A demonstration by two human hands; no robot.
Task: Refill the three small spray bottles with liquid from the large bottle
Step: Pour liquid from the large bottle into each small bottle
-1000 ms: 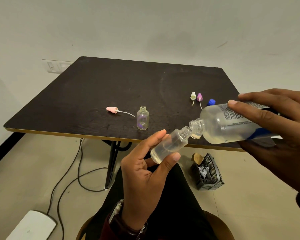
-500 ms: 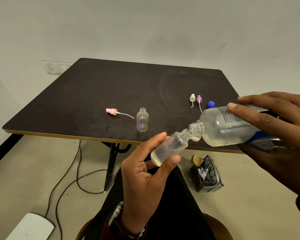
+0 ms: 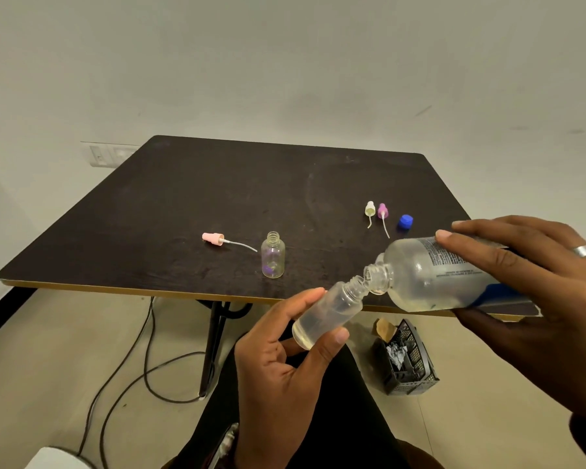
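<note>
1. Head view. Left hand (image 3: 278,370) holds a small clear spray bottle (image 3: 329,313) between thumb and fingers, in front of the near edge of the table (image 3: 183,198). The bottle is uncapped, tilted with its neck up and to the right, a little pale liquid pooled at its low end.
2. Right hand (image 3: 535,299) grips the large bottle (image 3: 430,275) round its body, fingers across the printed label. A ring shows on one finger. The bottle lies almost level, open mouth pointing left and slightly down, touching or just above the small bottle's neck; I cannot tell which. Yellowish liquid lies along its lower side.
3. On the table: a second small bottle (image 3: 273,255), upright and uncapped, near the front edge, purple tint at its base.
4. Just left of it, a pink spray top (image 3: 213,238) lies on its side, its thin tube reaching toward that bottle.
5. Farther right, a white spray top (image 3: 370,209) and a purple spray top (image 3: 382,211) lie side by side, with a blue cap (image 3: 405,221) near them.
6. Floor below: a black basket (image 3: 410,363) holding crumpled scraps, and dark cables (image 3: 142,367) beside the table leg.
</note>
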